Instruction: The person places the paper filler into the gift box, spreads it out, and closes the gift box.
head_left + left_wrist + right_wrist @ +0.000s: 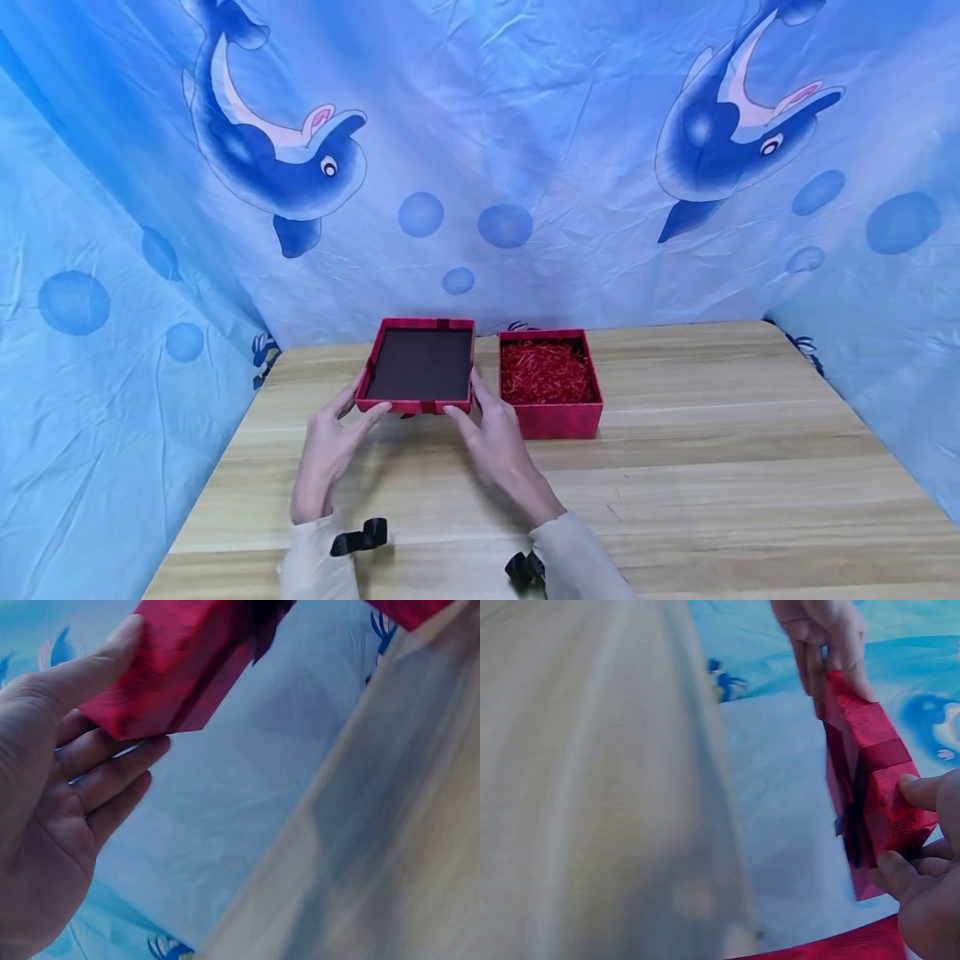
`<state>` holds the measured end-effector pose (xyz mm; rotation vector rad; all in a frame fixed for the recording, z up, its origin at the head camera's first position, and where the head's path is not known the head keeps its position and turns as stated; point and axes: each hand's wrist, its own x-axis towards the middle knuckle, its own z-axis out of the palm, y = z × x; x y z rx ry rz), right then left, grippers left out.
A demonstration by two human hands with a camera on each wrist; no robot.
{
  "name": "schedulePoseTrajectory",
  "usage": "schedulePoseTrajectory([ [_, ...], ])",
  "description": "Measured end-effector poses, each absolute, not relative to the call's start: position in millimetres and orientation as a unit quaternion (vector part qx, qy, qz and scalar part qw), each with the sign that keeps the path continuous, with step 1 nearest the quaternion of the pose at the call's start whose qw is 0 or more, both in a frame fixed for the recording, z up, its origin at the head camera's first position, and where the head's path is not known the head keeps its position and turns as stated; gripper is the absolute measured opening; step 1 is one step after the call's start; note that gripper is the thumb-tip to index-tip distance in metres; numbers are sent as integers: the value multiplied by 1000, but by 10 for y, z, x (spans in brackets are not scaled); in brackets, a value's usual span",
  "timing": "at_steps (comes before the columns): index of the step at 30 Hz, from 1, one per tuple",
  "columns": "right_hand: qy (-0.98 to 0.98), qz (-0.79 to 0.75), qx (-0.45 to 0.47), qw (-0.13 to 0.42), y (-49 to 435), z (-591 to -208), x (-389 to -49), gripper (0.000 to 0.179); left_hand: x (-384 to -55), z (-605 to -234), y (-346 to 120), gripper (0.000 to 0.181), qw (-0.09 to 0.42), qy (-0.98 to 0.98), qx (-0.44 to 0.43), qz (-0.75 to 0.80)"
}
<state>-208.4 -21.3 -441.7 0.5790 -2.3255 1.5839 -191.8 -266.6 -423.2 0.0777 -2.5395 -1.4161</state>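
Both hands hold a red square box lid with its dark inner side facing up and toward me. My left hand grips its near left corner, thumb on the front side and fingers beneath, as the left wrist view also shows. At the near right corner, my right hand pinches the lid the same way. A dark ribbon bow shows on the lid's outer face in the right wrist view. Just right of the lid stands the open red box, filled with red shredded paper.
The wooden table extends to the right and toward me. Behind it hangs a blue curtain with dolphins and bubbles, and more of it covers both sides. Each sleeve carries a black wrist mount, such as the left one.
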Motion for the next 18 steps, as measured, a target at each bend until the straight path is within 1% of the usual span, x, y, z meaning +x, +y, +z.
schedulePoseTrajectory([
  [3, -791, 552, 215, 153, -148, -4299, -2061, 72, -1908, -4198, -2584, 76, 143, -855, 23, -498],
  [10, -784, 561, 208, 166, 129, -4191, -2141, 70, -2022, -4218, -2263, 70, 226, -838, -47, -494],
  [14, -794, 550, 197, 170, 390, -4167, -2204, 70, -2095, -4267, -1991, 70, 253, -827, -74, -496],
  [18, -809, 541, 176, 146, 662, -4134, -2212, 72, -2118, -4303, -1730, 72, 263, -823, -83, -498],
])
